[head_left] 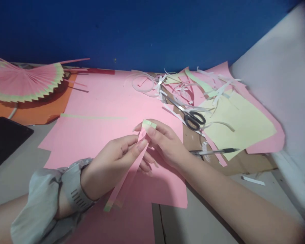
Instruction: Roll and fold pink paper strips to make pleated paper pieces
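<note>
Both hands meet over pink paper sheets (pixel 96 98) on the table. Between the thumb and fingers of my left hand (pixel 122 150) is a narrow pink paper strip (pixel 127 176) with light green ends; its lower end slants down toward me. My right hand (pixel 165 140) pinches the strip's upper green end, where the paper looks folded or layered. How many layers there are I cannot tell. Some fingers of my right hand are hidden behind the strip and my left hand.
A pleated pink and green paper fan (pixel 25 81) lies at left, above a dark phone (pixel 8 140). To the right are black-handled scissors (pixel 194 119), a pen (pixel 213 151), a pale yellow sheet (pixel 244 118) and curled paper scraps (pixel 183 91). A blue wall (pixel 142 34) stands behind.
</note>
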{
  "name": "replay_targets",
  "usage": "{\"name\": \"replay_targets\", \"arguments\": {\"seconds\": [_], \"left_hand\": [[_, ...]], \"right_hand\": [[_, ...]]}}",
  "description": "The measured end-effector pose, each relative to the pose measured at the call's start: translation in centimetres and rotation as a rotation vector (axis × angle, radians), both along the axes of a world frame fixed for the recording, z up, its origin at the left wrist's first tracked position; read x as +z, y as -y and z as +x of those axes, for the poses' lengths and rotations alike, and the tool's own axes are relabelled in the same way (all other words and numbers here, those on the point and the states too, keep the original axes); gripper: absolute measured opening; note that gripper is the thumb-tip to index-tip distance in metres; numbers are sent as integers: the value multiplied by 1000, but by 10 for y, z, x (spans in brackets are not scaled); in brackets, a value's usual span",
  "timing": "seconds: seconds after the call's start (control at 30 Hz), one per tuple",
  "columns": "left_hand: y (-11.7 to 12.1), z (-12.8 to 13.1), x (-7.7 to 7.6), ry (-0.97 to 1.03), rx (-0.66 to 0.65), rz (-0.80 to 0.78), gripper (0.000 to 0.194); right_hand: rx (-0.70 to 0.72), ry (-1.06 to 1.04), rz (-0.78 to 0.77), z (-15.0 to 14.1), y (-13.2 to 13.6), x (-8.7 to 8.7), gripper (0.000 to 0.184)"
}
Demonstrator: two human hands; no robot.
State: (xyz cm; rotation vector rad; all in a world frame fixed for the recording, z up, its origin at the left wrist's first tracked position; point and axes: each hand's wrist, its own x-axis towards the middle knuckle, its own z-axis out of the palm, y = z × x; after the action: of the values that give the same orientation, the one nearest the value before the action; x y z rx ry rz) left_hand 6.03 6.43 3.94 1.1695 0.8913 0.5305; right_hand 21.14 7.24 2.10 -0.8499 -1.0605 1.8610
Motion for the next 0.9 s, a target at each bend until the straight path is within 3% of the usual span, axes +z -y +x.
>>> {"name": "replay_targets", "arguments": {"seconds": [0.13, 0.37, 0.6, 0.9], "left_hand": [[-1, -3, 9, -75, -2, 6, 23], [-8, -9, 9, -123, -36, 18, 25], [-8, -9, 7, -23, -23, -6, 24], [-4, -7, 6, -148, 7, 63, 25]], "right_hand": [[-99, 108, 110, 1, -2, -1, 29], [-235, 213, 334, 4, -8, -4, 10], [-191, 81, 251, 5, -8, -6, 10], [-279, 187, 277, 4, -8, -6, 15]]}}
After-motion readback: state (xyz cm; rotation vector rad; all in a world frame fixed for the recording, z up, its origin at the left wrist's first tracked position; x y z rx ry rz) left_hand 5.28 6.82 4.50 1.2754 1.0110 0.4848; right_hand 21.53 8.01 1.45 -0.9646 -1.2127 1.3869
